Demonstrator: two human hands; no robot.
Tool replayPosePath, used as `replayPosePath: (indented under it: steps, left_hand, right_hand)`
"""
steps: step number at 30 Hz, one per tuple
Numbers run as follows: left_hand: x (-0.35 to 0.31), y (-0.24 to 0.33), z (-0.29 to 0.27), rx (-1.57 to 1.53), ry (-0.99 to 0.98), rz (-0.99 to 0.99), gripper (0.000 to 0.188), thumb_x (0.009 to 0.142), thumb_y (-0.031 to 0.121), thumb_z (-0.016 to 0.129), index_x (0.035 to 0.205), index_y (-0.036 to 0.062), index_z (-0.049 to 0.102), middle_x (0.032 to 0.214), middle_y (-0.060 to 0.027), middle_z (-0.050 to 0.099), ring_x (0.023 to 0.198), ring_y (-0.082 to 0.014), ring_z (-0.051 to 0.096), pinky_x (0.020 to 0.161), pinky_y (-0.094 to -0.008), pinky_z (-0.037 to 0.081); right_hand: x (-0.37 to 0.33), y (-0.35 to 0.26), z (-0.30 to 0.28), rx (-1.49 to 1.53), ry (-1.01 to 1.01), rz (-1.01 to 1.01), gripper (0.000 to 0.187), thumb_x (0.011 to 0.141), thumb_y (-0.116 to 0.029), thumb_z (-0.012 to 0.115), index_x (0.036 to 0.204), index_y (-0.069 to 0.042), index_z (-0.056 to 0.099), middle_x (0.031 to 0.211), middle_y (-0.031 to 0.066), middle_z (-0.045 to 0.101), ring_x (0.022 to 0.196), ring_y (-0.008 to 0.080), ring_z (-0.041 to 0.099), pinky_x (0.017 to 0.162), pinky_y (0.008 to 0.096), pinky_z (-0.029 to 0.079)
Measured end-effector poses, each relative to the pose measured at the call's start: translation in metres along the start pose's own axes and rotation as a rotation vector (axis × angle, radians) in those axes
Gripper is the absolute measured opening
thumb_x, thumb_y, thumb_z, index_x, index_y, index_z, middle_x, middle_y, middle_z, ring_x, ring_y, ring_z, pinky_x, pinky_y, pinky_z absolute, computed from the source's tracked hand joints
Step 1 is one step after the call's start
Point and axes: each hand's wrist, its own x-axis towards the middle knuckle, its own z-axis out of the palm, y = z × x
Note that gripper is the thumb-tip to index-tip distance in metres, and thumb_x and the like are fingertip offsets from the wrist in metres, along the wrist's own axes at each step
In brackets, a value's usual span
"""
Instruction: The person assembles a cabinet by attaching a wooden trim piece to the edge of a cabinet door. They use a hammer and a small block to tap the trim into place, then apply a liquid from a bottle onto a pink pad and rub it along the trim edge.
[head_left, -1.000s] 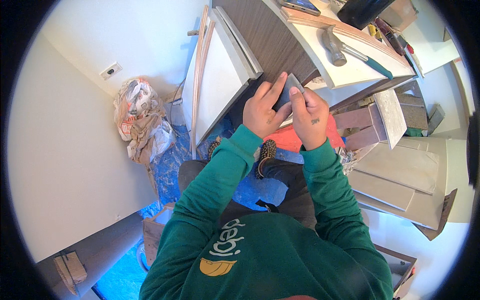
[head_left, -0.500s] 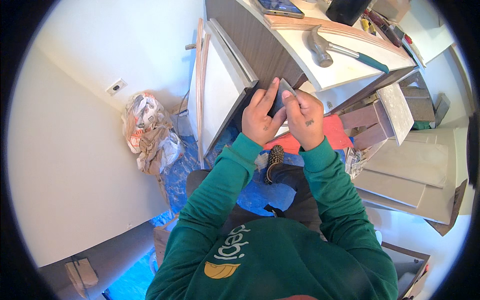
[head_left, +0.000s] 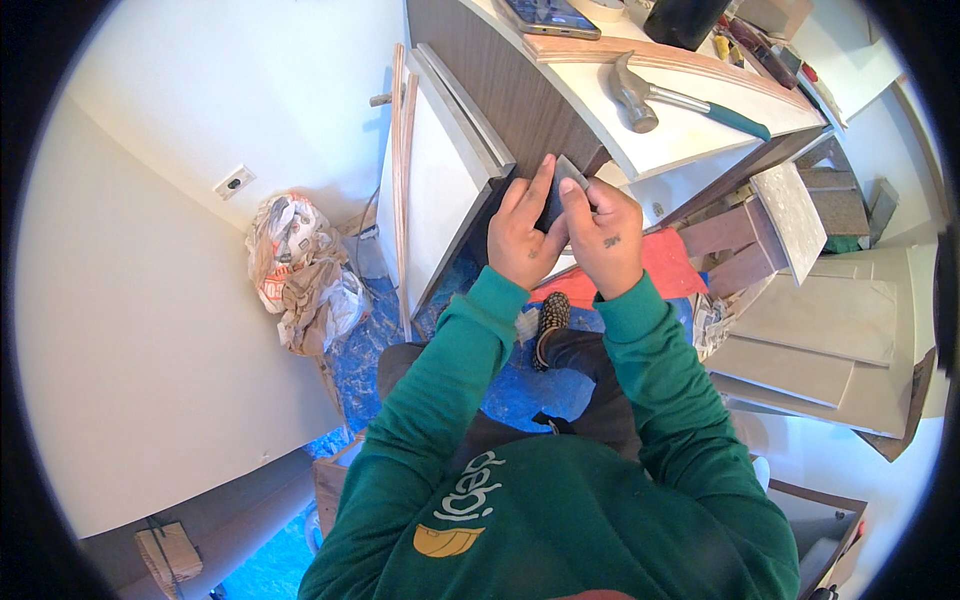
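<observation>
Pressing against the dark cabinet side [head_left: 500, 80], a small grey block [head_left: 563, 180] is pinched between the left hand [head_left: 525, 235] and the right hand [head_left: 605, 235], both closed on it (best kept flat, with even pressure). Blue sheeting [head_left: 545, 385] covers the floor; a hammer [head_left: 660, 95] lies on the white top [head_left: 690, 130].

— From my feed, what is the hammer [head_left: 650, 95] made of?

— I see a dull grey metal head and shaft, with a teal handle that looks like rubber or plastic. The surface [head_left: 690, 125] under it is smooth, matt white board with a dark wood-grain front.

— And lower down?

— I make out a crinkled blue plastic sheet [head_left: 545, 385] on the floor, matt green cloth sleeves [head_left: 450, 370], and crumpled glossy plastic bags [head_left: 300, 270].
</observation>
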Motion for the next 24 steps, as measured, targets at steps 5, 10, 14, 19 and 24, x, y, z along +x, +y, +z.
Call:
replayPosePath:
  steps: [5,10,14,19,24]
  left_hand:
    - [-0.002,0.001,-0.001,0.001,-0.020,0.011,0.075,0.078,0.017,0.079,0.147,0.0096,0.051,0.093,-0.0132,0.057,0.077,-0.0333,0.061,0.066,-0.0394,0.052]
    - [-0.003,0.007,-0.004,-0.006,-0.050,0.006,0.076,0.078,0.016,0.079,0.148,0.0098,0.050,0.093,-0.0136,0.057,0.079,-0.0338,0.061,0.067,-0.0396,0.052]
    - [-0.002,0.008,-0.006,0.009,-0.052,-0.004,0.076,0.078,0.015,0.079,0.148,0.0097,0.050,0.093,-0.0138,0.056,0.078,-0.0343,0.060,0.067,-0.0396,0.052]
    - [0.000,0.007,-0.002,-0.009,-0.007,0.040,0.076,0.078,0.012,0.077,0.148,0.0102,0.050,0.091,-0.0136,0.057,0.076,-0.0337,0.060,0.067,-0.0393,0.052]
    - [0.000,0.007,0.000,-0.012,-0.011,0.000,0.076,0.077,0.010,0.077,0.148,0.0094,0.050,0.090,-0.0134,0.056,0.076,-0.0317,0.059,0.066,-0.0384,0.051]
  right_hand:
    - [-0.004,-0.005,-0.006,-0.002,-0.023,-0.016,0.037,0.097,-0.018,0.062,0.069,0.002,0.050,0.059,0.0170,0.048,0.052,0.0258,0.046,0.051,0.0394,0.038]
    - [-0.006,-0.011,-0.011,-0.029,-0.026,-0.075,0.036,0.097,-0.016,0.061,0.069,0.002,0.049,0.062,0.0174,0.049,0.054,0.0295,0.047,0.054,0.0407,0.039]
    - [-0.003,-0.008,-0.010,-0.041,-0.027,-0.093,0.035,0.097,-0.016,0.060,0.068,0.002,0.049,0.062,0.0174,0.048,0.054,0.0312,0.047,0.054,0.0415,0.039]
    - [0.001,-0.006,-0.008,-0.041,-0.020,-0.132,0.034,0.096,-0.015,0.060,0.068,0.002,0.049,0.061,0.0183,0.048,0.054,0.0336,0.048,0.054,0.0430,0.039]
    - [0.005,-0.007,-0.009,-0.061,-0.025,-0.143,0.033,0.095,-0.015,0.061,0.068,0.002,0.050,0.062,0.0193,0.050,0.055,0.0361,0.050,0.054,0.0443,0.040]
